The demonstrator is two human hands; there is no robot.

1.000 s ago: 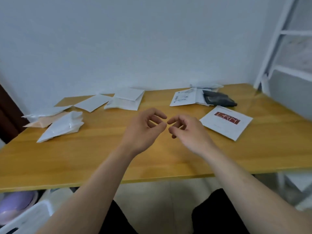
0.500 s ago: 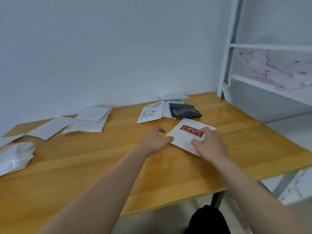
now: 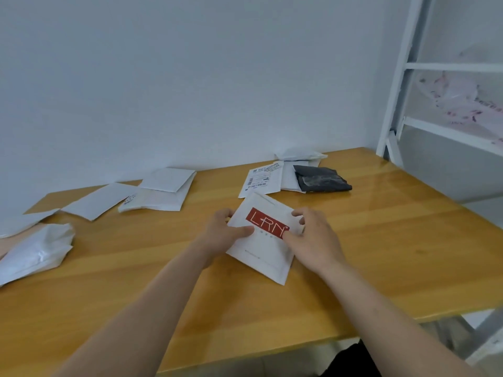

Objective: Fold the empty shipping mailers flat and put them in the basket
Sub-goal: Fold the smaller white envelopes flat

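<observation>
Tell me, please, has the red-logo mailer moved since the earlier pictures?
Yes. The red-logo mailer has shifted left: it lay in front of the black pouch, and now sits in front of the labelled envelope.

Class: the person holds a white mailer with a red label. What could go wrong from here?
The left grip and right grip pinch only the side edges of the red-label mailer, so the fold may come out crooked.
Its far corner lies right by the barcode-label mailer; folding forward could nudge it.
No basket shows in view, so a blind drop might miss.
</observation>
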